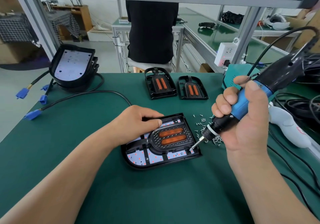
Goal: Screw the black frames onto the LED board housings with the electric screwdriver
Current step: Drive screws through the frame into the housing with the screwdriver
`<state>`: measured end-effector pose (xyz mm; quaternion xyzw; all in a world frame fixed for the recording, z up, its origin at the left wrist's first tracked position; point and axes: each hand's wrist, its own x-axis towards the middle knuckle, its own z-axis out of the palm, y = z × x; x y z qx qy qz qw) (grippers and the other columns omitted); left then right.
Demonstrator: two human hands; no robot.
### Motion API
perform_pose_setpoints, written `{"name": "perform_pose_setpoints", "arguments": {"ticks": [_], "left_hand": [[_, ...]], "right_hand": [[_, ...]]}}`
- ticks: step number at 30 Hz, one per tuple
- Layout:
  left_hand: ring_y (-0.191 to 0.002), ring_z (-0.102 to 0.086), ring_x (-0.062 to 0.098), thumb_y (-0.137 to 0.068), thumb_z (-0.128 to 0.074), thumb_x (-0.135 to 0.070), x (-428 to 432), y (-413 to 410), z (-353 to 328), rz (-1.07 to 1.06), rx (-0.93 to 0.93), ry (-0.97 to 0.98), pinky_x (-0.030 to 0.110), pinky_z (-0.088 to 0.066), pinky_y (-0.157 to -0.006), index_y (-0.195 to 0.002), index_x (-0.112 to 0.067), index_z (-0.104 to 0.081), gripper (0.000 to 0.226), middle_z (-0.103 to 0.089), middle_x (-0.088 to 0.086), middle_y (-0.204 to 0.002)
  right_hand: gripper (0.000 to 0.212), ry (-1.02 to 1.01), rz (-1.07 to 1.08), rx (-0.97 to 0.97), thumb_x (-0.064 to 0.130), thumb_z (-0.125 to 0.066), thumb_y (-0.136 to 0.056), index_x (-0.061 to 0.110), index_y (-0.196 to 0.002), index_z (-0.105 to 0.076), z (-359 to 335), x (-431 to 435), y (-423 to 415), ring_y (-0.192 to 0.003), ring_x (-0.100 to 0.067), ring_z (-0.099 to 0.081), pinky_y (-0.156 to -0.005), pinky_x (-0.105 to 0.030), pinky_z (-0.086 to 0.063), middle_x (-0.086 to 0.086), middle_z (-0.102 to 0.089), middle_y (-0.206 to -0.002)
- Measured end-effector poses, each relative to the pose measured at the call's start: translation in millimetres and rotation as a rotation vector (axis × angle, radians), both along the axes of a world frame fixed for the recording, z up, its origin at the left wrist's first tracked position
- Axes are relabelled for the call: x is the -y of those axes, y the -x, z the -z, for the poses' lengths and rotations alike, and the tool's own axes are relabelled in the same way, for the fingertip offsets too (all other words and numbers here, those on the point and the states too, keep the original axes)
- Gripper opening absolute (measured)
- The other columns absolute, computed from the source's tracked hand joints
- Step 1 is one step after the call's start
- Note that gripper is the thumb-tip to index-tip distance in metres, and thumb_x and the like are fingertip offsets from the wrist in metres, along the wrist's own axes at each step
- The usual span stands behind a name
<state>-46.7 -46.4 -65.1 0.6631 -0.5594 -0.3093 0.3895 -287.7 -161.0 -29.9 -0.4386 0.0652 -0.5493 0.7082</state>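
A black LED board housing [138, 164] lies on the green mat in front of me, with a black frame [173, 137] bearing two orange reflectors set in it. My left hand [138, 123] presses flat on the housing's far left corner. My right hand [245, 120] grips the blue and black electric screwdriver [245, 101], tilted down to the left. Its bit tip [191, 148] touches a screw at the frame's near right corner. A pile of small silver screws [204, 125] lies just right of the housing.
Two more black frames [160, 83] [192, 88] lie at the back of the mat. A stack of housings [72, 66] with cables and blue connectors [32, 114] sits back left. Black cables and a white tool [287, 128] crowd the right side. A person in black sits beyond the table.
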Motion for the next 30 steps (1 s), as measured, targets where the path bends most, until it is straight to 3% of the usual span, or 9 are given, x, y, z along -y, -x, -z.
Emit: {"name": "perform_pose_setpoints", "arguments": {"ticks": [3,6,10,14,20,24,28,30], "left_hand": [[-0.074,-0.071,0.002,-0.099,-0.071,-0.029,0,0,0,-0.002,-0.006,0.005,0.011,-0.05,-0.068,-0.108,-0.044,-0.081,0.021,-0.081,-0.015,-0.096],[-0.052,-0.054,-0.001,-0.099,-0.071,-0.03,0,1,1,-0.008,0.002,0.006,0.008,-0.041,-0.051,-0.106,-0.045,-0.081,0.02,-0.08,-0.012,-0.085],[-0.076,-0.071,-0.003,-0.098,-0.071,-0.031,0,1,0,0.014,0.011,0.004,0.009,-0.049,-0.068,-0.107,-0.049,-0.08,0.022,-0.08,-0.018,-0.096],[-0.096,-0.076,0.006,-0.097,-0.069,-0.036,0,1,2,0.024,0.033,-0.007,0.031,-0.059,-0.094,-0.11,-0.05,-0.079,0.021,-0.08,-0.02,-0.103],[-0.097,-0.076,0.024,-0.094,-0.067,-0.044,3,0,4,0.03,0.051,-0.011,0.048,-0.061,-0.094,-0.106,-0.055,-0.078,0.02,-0.081,-0.014,-0.1],[-0.098,-0.076,0.02,-0.092,-0.066,-0.048,4,-2,6,0.044,0.052,-0.008,0.044,-0.061,-0.094,-0.107,-0.055,-0.078,0.021,-0.08,-0.016,-0.102],[-0.091,-0.076,0.011,-0.094,-0.065,-0.046,3,-3,7,0.047,0.053,0.011,0.017,-0.057,-0.074,-0.108,-0.055,-0.077,0.021,-0.08,-0.019,-0.1],[-0.087,-0.076,0.011,-0.093,-0.065,-0.046,3,-2,7,0.037,0.049,0.007,0.017,-0.057,-0.071,-0.108,-0.055,-0.078,0.021,-0.08,-0.018,-0.1]], "right_hand": [[0.013,0.018,0.009,-0.017,0.032,-0.055,-0.099,0.021,-0.105,-0.06,1,-3,-2,-0.054,-0.011,-0.047,-0.054,-0.026,-0.041,0.004,-0.049,-0.073],[0.014,0.035,0.01,-0.029,0.027,-0.048,-0.103,0.02,-0.106,-0.059,1,-5,-2,-0.054,-0.011,-0.047,-0.054,-0.026,-0.041,0.004,-0.049,-0.073],[0.015,0.086,-0.02,-0.05,0.031,-0.057,-0.096,0.02,-0.106,-0.059,-2,-9,-3,-0.052,-0.013,-0.046,-0.054,-0.026,-0.04,0.003,-0.048,-0.071],[0.018,0.153,-0.085,-0.057,0.028,-0.065,-0.093,0.019,-0.107,-0.057,-2,-11,-3,-0.05,-0.013,-0.045,-0.055,-0.024,-0.04,0.001,-0.048,-0.071],[0.007,0.117,-0.114,-0.055,0.026,-0.056,-0.093,0.024,-0.1,-0.059,-1,-9,-1,-0.05,-0.011,-0.045,-0.054,-0.023,-0.039,0.005,-0.047,-0.071],[0.012,0.145,-0.139,-0.086,0.026,-0.068,-0.09,0.025,-0.097,-0.059,-1,-6,-1,-0.049,-0.012,-0.045,-0.054,-0.024,-0.039,0.005,-0.048,-0.071],[0.032,0.172,-0.195,-0.101,0.038,-0.081,-0.085,0.023,-0.097,-0.055,-1,-4,-2,-0.049,-0.011,-0.046,-0.054,-0.025,-0.04,0.005,-0.048,-0.071],[0.033,0.156,-0.197,-0.097,0.037,-0.081,-0.085,0.022,-0.098,-0.055,1,-2,-2,-0.05,-0.011,-0.047,-0.054,-0.025,-0.041,0.005,-0.048,-0.071]]}}
